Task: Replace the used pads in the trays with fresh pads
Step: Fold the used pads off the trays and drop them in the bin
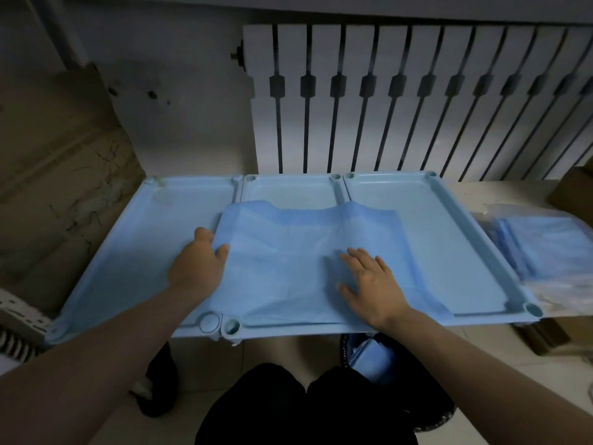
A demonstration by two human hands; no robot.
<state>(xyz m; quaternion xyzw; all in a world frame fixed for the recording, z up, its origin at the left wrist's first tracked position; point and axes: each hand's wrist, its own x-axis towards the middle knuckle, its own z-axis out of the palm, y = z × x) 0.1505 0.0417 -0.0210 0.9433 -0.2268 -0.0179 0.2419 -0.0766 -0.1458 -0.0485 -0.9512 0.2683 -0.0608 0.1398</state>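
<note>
A blue pad [288, 252] is being spread over the middle tray [288, 187], so that most of the tray's floor is being hidden and only its far strip is being left in sight. The pad's right side is being draped across the rim onto the right tray [449, 236], which adjoins the middle tray. The pad's left edge is being pinched by the left hand [199, 261] just at the middle tray's left rim, thumb on top. The other fingertips are being hidden by the sheet. The right hand [369, 284] is being pressed flat on the pad over the middle tray's near right part, fingers spread. The left tray [144, 252], beside the middle tray, is being partly covered by the left forearm. Well right of the middle tray, a stack of folded pads [542, 242] in clear wrap is being cut off by the frame edge. Below the middle tray's near rim, something blue in a dark bin [423, 374] is being obscured by shadow.
</note>
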